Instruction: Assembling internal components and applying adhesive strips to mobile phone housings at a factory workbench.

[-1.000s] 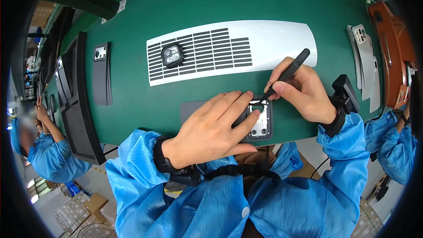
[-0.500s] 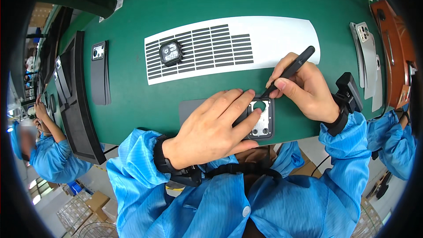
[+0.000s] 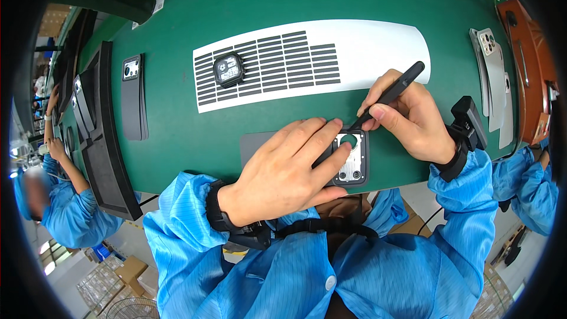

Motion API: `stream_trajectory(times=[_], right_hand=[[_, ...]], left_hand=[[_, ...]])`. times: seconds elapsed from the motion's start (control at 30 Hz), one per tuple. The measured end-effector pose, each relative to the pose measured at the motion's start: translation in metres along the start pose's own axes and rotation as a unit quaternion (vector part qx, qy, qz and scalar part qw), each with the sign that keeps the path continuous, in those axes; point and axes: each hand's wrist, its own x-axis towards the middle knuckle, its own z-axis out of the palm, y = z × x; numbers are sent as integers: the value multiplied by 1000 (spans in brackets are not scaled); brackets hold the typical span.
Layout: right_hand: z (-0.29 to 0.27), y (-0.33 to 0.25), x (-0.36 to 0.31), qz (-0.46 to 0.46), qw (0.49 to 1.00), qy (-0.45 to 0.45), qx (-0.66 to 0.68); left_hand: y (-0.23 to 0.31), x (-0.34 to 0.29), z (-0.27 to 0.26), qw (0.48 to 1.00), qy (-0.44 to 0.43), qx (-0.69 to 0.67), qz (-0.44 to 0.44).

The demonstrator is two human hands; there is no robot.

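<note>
A dark grey phone back panel [image 3: 257,143] lies near the front edge of the green table. At its right end is a silver camera plate [image 3: 351,156] with a round opening. My left hand [image 3: 289,168] spans the panel, fingertips over its far edge and thumb along the near edge, and covers its middle. Between thumb and fingers my right hand [image 3: 407,121] grips a black pen-shaped tool [image 3: 397,87]. The tool slants down to the left, its tip at the far edge of the camera plate; whether the tip touches is hard to see.
Beyond the hands lies a white sheet [image 3: 378,47] of black strips, a square digital watch [image 3: 228,69] on it. Stacked grey panels [image 3: 134,106] and a black tray [image 3: 109,142] are left; light panels [image 3: 495,77] and a brown box [image 3: 525,71] right. Co-workers flank the table.
My two hands, the panel and the tool have barely moved. At the far left, a co-worker's arm has reached upward.
</note>
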Motion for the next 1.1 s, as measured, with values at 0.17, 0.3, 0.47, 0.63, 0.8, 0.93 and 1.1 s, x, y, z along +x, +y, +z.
stream_trajectory(times=[0.17,0.3,0.47,0.63,0.8,0.93,1.1], right_hand=[[-1,1,1,0,1000,-8,28],[-2,1,1,2,1000,-14,24],[-1,-1,1,8,1000,-4,6],[-1,-1,2,8,1000,-1,-2],[-1,0,1,1,1000,-4,-1],[-2,0,1,0,1000,-4,-3],[-2,0,1,1,1000,-7,-3]], left_hand=[[0,0,0,1000,-3,-1,0],[-1,0,0,1000,-4,-4,1],[0,0,-1,1000,-6,-1,-1],[-1,0,-1,1000,-11,2,-1],[-1,0,0,1000,-7,-2,-2],[-1,0,-1,1000,-7,-4,-4],[-1,1,-1,1000,-8,-5,-5]])
